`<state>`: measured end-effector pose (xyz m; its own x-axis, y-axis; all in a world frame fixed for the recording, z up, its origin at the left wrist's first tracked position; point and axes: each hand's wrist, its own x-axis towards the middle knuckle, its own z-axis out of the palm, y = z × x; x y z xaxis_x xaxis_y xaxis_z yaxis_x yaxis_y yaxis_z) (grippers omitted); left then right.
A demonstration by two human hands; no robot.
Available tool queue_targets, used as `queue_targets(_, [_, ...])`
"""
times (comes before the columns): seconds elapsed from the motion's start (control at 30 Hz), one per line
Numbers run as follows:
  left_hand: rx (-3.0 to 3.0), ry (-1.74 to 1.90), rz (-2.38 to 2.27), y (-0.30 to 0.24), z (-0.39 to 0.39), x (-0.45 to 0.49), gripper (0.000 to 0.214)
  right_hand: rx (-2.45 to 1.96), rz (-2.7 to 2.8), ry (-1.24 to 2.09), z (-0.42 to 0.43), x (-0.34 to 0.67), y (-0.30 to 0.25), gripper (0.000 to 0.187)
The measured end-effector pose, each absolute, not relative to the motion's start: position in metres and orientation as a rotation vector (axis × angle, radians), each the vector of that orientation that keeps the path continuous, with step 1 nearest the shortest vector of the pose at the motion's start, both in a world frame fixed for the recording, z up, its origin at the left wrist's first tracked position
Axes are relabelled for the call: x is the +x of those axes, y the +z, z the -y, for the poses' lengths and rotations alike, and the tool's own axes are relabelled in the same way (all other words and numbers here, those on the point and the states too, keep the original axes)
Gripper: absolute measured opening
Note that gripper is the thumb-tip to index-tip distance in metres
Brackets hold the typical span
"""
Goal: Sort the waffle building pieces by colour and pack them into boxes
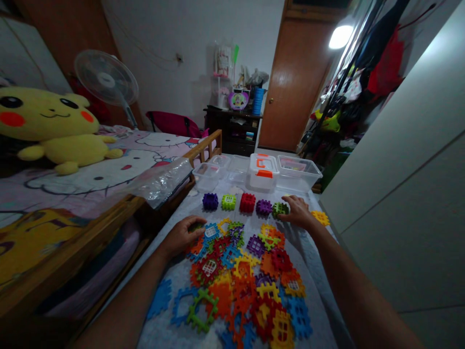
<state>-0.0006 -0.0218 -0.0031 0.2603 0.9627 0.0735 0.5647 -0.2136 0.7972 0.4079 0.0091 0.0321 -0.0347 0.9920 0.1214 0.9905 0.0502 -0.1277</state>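
My right hand (298, 211) is at the right end of a row of stacked building pieces. Its finger and thumb span a green stack (280, 210). To the left of it stand a purple stack (263, 207), a red stack (247, 203), a light green stack with a white window grid (228, 202) and a dark violet stack (210, 201). My left hand (184, 236) rests at the upper left edge of a loose heap of notched plastic pieces (244, 286). A green piece (196, 226) shows between its finger and thumb, partly covered.
Behind the row are clear plastic boxes (300, 169) and a lidded box with orange latches (262, 172). One yellow piece (320, 218) lies at the right edge of the cloth-covered table. A wooden bed rail (119, 228) runs along the left, a white cabinet (410, 194) along the right.
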Motion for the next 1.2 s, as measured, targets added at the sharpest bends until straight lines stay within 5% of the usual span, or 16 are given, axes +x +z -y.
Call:
queue_targets(0.4, [1.938,0.779,-1.364,-0.009,0.020,0.000,0.038,-1.629,2.186,0.286,0.088,0.381,0.016,0.037])
queue_targets(0.9, [2.372,0.533,-1.225,0.045,0.032,0.047,0.028,-1.576,1.982,0.338,0.086,0.376,-0.011,0.025])
queue_targets(1.2, [2.506,0.244,-1.259,0.034,0.037,0.104,0.036,-1.531,1.947,0.406,0.085,0.379,-0.016,0.022])
